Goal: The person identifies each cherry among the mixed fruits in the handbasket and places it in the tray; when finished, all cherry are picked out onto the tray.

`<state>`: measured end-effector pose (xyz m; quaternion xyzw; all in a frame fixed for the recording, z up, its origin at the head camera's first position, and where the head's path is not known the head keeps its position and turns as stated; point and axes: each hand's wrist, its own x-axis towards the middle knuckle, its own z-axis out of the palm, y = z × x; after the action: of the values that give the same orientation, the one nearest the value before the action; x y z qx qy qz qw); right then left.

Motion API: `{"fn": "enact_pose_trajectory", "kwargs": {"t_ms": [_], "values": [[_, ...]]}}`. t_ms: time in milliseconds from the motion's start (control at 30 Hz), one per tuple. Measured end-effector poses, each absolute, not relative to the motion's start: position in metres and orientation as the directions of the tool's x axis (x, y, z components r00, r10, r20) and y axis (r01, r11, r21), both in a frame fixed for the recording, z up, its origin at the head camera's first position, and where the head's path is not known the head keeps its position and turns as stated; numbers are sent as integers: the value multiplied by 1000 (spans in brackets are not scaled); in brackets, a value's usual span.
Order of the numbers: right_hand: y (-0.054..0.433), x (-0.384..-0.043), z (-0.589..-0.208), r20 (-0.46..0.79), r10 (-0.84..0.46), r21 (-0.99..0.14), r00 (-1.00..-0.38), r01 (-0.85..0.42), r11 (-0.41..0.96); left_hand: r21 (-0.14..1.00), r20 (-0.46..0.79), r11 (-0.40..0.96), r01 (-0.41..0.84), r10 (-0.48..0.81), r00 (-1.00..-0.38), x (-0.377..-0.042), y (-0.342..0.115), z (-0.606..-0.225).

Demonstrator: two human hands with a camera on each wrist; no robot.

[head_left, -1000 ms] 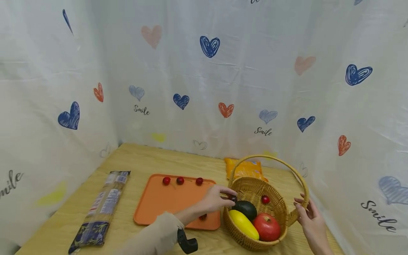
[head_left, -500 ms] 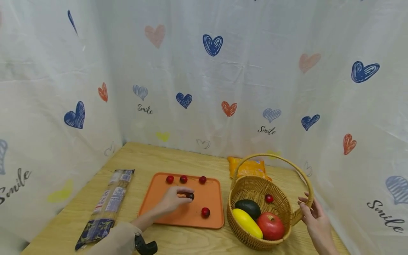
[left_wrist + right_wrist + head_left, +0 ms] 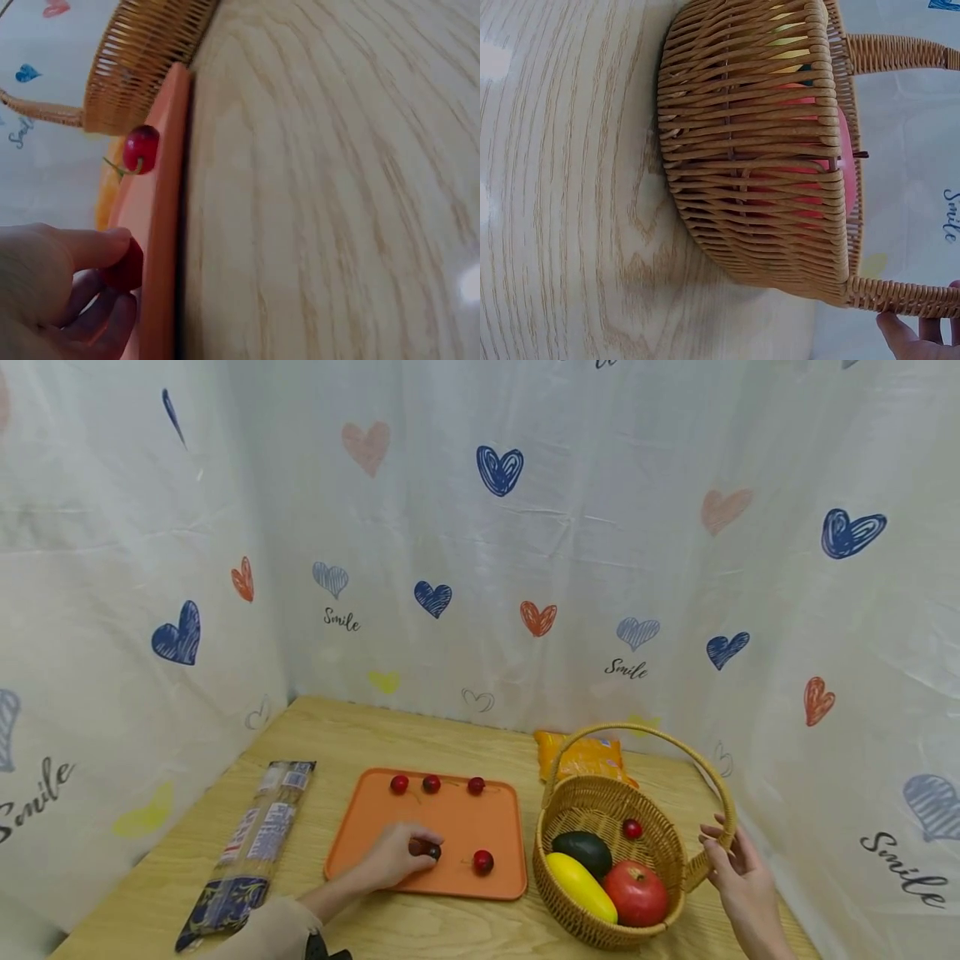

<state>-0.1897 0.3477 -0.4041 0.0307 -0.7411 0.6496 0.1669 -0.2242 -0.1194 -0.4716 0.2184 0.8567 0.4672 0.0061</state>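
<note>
My left hand [image 3: 397, 857] pinches a dark red cherry [image 3: 129, 268] between thumb and fingers, low over the near part of the orange tray [image 3: 360, 827]. To its right on the tray lies another cherry [image 3: 483, 862] with a stem. Three more, including a middle cherry [image 3: 431, 784], line the tray's far side. My right hand [image 3: 742, 881] holds the handle [image 3: 726, 802] of the wicker basket [image 3: 750, 150] near its right base. Inside the basket are a dark green avocado [image 3: 585, 853], a long yellow fruit [image 3: 581, 887], a red pomegranate [image 3: 636, 893] and one cherry [image 3: 632, 828].
A long clear packet of noodles [image 3: 251, 852] lies left of the tray. Behind the basket is an orange packet [image 3: 581, 758]. A white curtain [image 3: 450, 527] printed with hearts encloses the wooden table [image 3: 390, 727] at the back and sides.
My left hand has moved left from the basket's rim to over the tray, then closer to the tray's near edge, with the cherry in its fingers. My right hand stays on the handle.
</note>
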Motion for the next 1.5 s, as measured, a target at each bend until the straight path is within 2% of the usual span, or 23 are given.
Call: {"fn": "enact_pose_trajectory", "kwargs": {"t_ms": [267,367,533,667,900,1167,1500], "values": [[348,-188,-406,300,171,-947,-938,-272,168,776,193,490,397,414,-890,-222,-120,-471],[348,-188,-406,321,165,-940,-933,-293,173,799,172,479,363,396,-902,-223,-122,-462],[349,-188,-403,340,161,-933,-927,-311,179,824,213,438,358,346,-914,-233,-114,-438],[349,-187,-401,338,179,-933,-924,-304,191,865,239,349,361,346,-907,-242,-85,-422],[342,-185,-399,332,195,-926,-923,-280,255,917,268,160,365,431,-862,-244,-15,-404],[341,-184,-400,324,210,-927,-923,-264,267,875,304,178,450,521,-797,-240,33,-392],[341,-187,-400,332,225,-921,-916,-263,289,862,252,243,444,554,-793,-251,80,-387]]}}
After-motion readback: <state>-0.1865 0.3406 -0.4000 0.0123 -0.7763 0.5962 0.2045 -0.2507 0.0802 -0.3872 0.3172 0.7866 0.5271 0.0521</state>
